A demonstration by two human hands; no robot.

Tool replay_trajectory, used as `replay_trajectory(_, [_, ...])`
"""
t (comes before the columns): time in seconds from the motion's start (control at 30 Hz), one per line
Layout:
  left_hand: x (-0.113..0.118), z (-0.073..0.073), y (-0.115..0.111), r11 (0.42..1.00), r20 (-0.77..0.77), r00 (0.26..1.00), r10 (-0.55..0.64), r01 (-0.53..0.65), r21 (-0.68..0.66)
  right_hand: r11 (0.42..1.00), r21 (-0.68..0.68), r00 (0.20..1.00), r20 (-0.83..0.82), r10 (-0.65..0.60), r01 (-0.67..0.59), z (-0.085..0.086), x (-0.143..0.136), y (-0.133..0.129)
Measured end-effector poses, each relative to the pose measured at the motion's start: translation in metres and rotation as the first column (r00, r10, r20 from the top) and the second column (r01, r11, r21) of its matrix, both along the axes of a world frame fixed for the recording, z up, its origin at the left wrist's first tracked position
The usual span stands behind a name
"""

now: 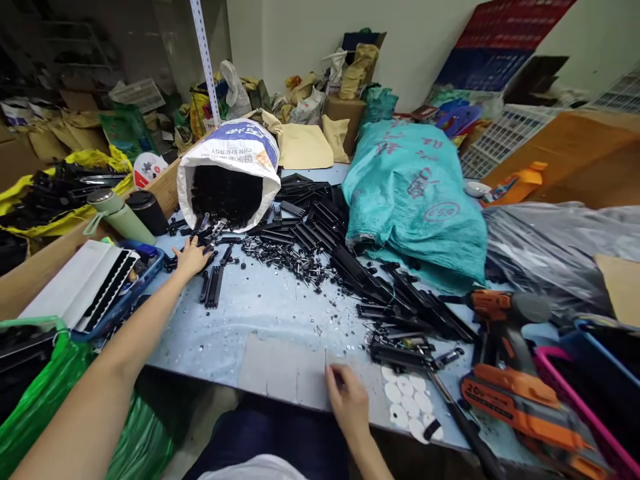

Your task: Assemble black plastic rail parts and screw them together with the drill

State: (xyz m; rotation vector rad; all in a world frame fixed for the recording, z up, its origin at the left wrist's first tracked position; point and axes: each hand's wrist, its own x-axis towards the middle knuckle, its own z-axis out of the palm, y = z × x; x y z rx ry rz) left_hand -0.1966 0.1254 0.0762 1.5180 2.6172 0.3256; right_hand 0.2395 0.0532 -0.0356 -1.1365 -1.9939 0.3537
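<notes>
Beside the sack (245, 137), the left hand (191, 257) spreads fingers over black parts (214, 287); the right hand (350, 399) curls, grip unclear. Dragging could scatter screws (303, 265).

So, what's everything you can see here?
Table: 1, pale blue, centre
Black parts: many, black, centre
Screws: many, black and silver, centre
White sack: 1, white and blue, back left
Teal sack: 1, teal, back right
Flask: 1, pale green, left
Cup: 1, black, beside the flask
Basket: 1, blue, left
Green bag: at least 1, green, front left
Yellow bag: 1, yellow, far left
Grey sheeting: count unclear, grey, front edge
White discs: about ten, white, front right
Power drill: 1, orange and black, right
Bin: 1, pink, far right
Bottle: 1, orange, back right
Bags and boxes: many, mixed colours, background
Left hand: 1, bare, at the black parts
Right hand: 1, bare, over the grey sheeting
</notes>
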Motion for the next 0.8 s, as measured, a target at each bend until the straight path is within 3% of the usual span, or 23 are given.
replay_trajectory(0.1, [0.023,-0.006,-0.017,1.0,0.022,1.0,-0.002,0.002,0.014,0.996,-0.021,0.997,-0.011,0.082,-0.082,0.027,-0.021,0.052])
replay_trajectory(0.23, [0.085,-0.035,-0.052,0.998,0.148,0.988,-0.047,0.052,-0.029,0.997,-0.033,0.989,0.124,0.077,-0.073,0.06,-0.079,0.159])
replay_trajectory(0.33, [0.137,-0.054,-0.085,0.973,0.267,0.945,-0.19,0.218,-0.077,0.998,-0.061,0.955,0.294,0.04,-0.023,0.072,-0.133,0.229])
replay_trajectory(0.43, [0.167,-0.058,-0.114,0.925,0.263,0.892,-0.368,0.381,0.004,0.986,-0.165,0.933,0.359,0.033,0.029,0.075,-0.172,0.268])
replay_trajectory(0.53, [0.17,-0.051,-0.133,0.898,0.228,0.87,-0.437,0.41,0.158,0.974,-0.222,0.953,0.301,0.034,0.036,0.077,-0.186,0.283])
replay_trajectory(0.63, [0.16,-0.047,-0.144,0.869,0.238,0.857,-0.458,0.376,0.322,0.957,-0.289,0.978,0.202,0.056,0.005,0.078,-0.182,0.277])
replay_trajectory(0.73, [0.153,-0.051,-0.15,0.857,0.299,0.824,-0.482,0.372,0.355,0.925,-0.361,0.987,0.053,0.15,-0.121,0.069,-0.167,0.237])
replay_trajectory(0.8, [0.155,-0.056,-0.151,0.865,0.318,0.824,-0.47,0.359,0.349,0.825,-0.432,0.928,-0.245,0.282,-0.365,0.054,-0.151,0.19])
